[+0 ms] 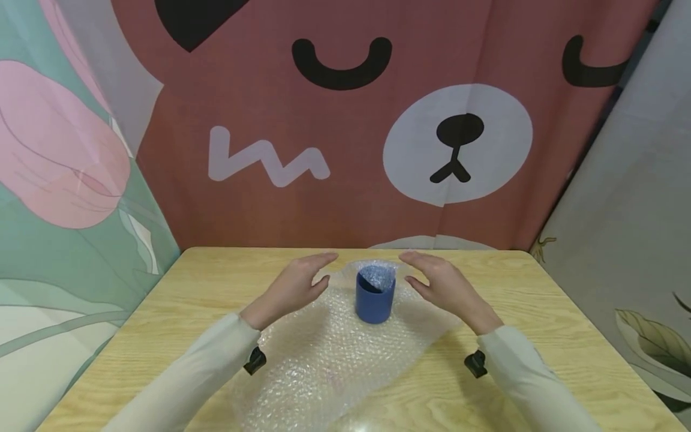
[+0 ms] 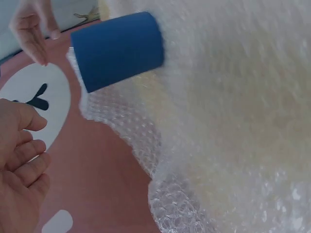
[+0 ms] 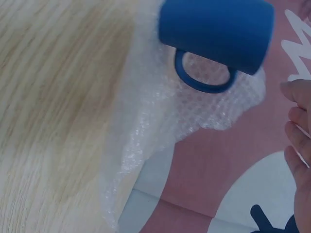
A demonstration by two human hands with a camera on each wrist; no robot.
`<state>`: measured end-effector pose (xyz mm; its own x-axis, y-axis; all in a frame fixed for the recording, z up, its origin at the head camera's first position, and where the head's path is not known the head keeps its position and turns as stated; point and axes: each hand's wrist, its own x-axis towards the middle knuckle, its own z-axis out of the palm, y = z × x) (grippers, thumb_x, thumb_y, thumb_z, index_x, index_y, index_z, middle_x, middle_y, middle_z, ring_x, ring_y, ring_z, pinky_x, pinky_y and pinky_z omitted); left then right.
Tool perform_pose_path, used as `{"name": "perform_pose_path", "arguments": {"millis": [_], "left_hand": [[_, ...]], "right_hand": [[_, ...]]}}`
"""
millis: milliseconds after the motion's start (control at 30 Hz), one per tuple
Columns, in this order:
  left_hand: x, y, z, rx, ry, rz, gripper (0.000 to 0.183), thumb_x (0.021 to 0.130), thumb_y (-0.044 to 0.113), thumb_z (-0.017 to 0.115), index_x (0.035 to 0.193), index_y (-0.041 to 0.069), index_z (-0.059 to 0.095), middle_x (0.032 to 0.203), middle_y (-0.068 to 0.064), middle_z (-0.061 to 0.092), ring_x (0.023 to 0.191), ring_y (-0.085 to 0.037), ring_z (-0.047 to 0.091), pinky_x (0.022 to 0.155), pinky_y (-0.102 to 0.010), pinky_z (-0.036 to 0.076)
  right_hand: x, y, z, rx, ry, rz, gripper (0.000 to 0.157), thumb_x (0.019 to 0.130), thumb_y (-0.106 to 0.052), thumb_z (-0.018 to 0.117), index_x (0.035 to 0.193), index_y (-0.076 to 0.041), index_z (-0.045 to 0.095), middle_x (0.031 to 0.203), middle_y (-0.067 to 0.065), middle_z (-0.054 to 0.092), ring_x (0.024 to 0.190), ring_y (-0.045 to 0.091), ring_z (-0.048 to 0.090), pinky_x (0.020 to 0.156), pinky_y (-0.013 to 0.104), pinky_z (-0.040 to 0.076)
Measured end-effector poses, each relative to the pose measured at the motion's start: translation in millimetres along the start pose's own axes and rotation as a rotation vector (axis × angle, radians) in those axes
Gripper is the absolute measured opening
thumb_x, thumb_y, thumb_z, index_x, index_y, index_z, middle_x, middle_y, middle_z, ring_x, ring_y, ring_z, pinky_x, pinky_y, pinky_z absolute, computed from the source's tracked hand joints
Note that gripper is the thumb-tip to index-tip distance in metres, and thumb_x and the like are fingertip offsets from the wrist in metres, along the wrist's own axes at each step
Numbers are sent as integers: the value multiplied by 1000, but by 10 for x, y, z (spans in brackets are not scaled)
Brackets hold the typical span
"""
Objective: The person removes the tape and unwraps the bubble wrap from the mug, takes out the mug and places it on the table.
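Note:
A blue mug [image 1: 373,306] stands upright on a spread sheet of bubble wrap [image 1: 335,348], with crumpled bubble wrap [image 1: 380,276] inside its mouth. Its handle shows in the right wrist view, below the mug body [image 3: 218,31]. My left hand [image 1: 297,281] hovers to the left of the mug, fingers relaxed and holding nothing. On the other side, my right hand [image 1: 445,285] is held in the air with its fingers loosely bent, also apart from the mug. Both palms face inward toward it.
The bubble wrap lies across a light wooden table [image 1: 486,384] and reaches toward the front edge. Behind the table hangs a curtain [image 1: 345,210] with a bear face. More patterned curtains [image 1: 637,240] close off the left and right sides.

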<state>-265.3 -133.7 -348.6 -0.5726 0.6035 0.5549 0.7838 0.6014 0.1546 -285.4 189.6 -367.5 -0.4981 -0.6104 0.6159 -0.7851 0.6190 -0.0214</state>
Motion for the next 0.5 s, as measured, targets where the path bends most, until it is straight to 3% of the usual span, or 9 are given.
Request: {"name": "perform_pose_path", "arguments": {"millis": [200, 500], "left_hand": [[42, -48, 150, 81, 5, 44, 43, 85, 1, 70, 126, -6, 59, 125, -19, 61, 114, -32, 59, 91, -43, 50], [115, -87, 300, 151, -11, 46, 38, 86, -1, 68, 123, -5, 62, 124, -18, 62, 112, -31, 60, 88, -40, 52]], "right_hand": [[7, -16, 69, -41, -14, -47, 42, 79, -6, 79, 119, 0, 66, 116, 14, 67, 105, 31, 64, 86, 46, 53], [23, -5, 150, -56, -41, -25, 43, 79, -7, 80, 120, 0, 66, 117, 15, 67, 105, 30, 64, 84, 45, 54]]}}
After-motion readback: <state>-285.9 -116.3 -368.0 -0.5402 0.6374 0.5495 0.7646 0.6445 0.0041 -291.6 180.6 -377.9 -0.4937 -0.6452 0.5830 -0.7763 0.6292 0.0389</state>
